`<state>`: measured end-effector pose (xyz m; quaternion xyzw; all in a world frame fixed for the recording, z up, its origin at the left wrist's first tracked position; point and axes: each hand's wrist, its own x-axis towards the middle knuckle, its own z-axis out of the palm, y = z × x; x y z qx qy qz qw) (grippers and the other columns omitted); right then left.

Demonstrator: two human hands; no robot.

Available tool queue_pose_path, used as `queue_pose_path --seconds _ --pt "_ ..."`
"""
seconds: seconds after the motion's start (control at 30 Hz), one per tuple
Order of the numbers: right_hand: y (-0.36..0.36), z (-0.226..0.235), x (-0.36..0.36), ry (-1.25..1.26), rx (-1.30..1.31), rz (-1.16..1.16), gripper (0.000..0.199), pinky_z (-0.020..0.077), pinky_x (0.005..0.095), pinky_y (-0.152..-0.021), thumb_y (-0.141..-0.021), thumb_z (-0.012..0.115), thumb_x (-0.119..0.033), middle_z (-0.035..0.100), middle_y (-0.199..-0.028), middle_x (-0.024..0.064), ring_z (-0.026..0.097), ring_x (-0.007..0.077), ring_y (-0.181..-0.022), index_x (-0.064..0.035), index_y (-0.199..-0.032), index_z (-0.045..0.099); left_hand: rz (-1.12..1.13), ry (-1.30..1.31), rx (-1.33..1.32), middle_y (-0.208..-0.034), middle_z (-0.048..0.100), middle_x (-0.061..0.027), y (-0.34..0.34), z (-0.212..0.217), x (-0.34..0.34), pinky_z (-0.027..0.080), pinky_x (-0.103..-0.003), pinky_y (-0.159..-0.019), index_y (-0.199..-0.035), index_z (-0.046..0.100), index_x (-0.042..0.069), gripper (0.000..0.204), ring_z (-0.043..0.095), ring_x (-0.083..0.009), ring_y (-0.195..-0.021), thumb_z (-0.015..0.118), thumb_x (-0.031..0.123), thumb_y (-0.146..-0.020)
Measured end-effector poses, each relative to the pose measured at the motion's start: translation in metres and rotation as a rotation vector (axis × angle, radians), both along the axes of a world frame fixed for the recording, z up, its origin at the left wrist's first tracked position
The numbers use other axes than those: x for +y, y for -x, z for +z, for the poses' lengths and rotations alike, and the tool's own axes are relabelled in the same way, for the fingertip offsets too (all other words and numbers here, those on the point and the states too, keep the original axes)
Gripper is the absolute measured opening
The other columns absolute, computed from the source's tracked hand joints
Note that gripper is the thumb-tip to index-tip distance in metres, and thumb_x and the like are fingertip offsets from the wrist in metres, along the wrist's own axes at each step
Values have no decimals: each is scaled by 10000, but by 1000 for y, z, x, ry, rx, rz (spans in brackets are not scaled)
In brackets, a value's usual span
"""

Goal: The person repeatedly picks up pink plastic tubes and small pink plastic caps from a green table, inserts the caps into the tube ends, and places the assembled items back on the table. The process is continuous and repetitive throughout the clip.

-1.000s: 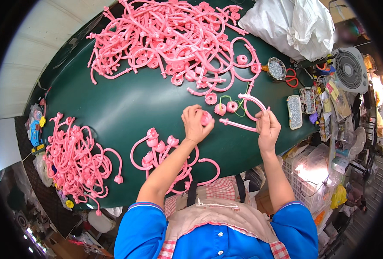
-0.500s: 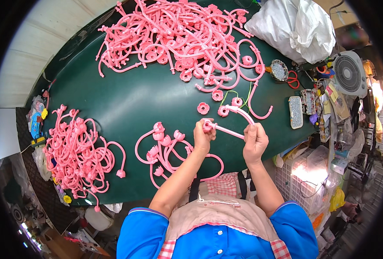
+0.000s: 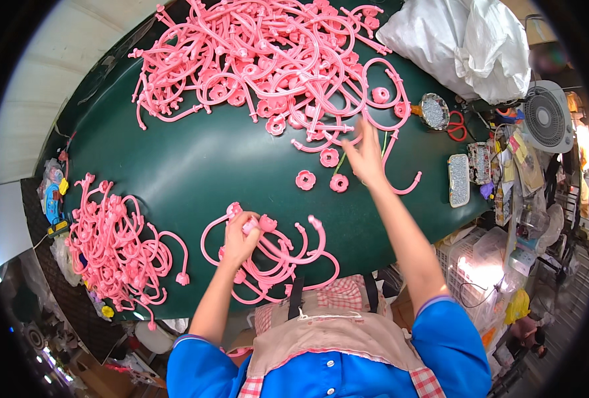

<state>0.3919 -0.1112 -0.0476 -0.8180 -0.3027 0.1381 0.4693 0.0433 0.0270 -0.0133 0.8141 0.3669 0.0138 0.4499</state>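
Note:
My left hand (image 3: 240, 239) is closed round the flower-shaped end of a pink curved tube, over a small group of pink tubes (image 3: 278, 268) near the table's front edge. Part of the held tube merges with the group, so its full length is hard to trace. Farther right, my right hand (image 3: 366, 156) reaches out with thumb and fingers apart, slightly blurred, at the near edge of a large heap of pink tubes (image 3: 261, 60). Loose pink flower cups lie left of it: one cup (image 3: 329, 157), another cup (image 3: 305, 180) and a third cup (image 3: 339, 183).
A second pile of pink tubes (image 3: 118, 245) lies at the left of the green table (image 3: 155, 159). At the right are a white sack (image 3: 434, 46), red scissors (image 3: 456, 126), a round dish of small bits (image 3: 434, 111), an oblong tray (image 3: 459, 180) and a grey fan (image 3: 546, 116).
My left hand has moved left and nearer with the pink tube, onto the small group. My right hand has let go of the tube and gone up to the large heap.

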Motion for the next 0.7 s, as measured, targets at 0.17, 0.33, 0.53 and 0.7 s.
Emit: queue_pose_path --seconds 0.17,0.33,0.53,0.7 --pt "-81 3 62 527 -456 387 230 455 489 -995 -912 708 -229 711 -975 146 656 340 -1002 -63 -1071 699 -255 -466 131 -1442 491 -213 -85 36 -21 422 -523 -1069 -1425 564 115 737 482 -421 -1278 815 270 -749" --pt "-52 90 49 -26 -22 194 207 512 362 -715 -993 650 -198 687 -841 124 674 230 -767 -9 -1061 697 -239 -363 -9 -1425 485 -212 -137 -48 -45 510 -492 -985 -1425 525 132 732 521 -403 -1233 847 201 -770" --pt "-70 97 -41 -22 -279 -83 233 512 318 -738 -1015 641 -180 688 -947 88 629 150 -793 -16 -1171 694 243 582 -233 -1032 659 -144 -157 -68 -38 528 -371 -676 -1185 574 40 325 609 -254 -754 642 245 -943" --pt "12 163 -64 -116 -153 -4 243 479 276 -609 -1021 635 -163 648 -762 58 570 104 -642 15 -1167 711 482 1445 -461 -915 659 -113 -132 -35 -31 409 -279 -511 -1133 596 58 349 546 -155 -628 506 381 -1037"
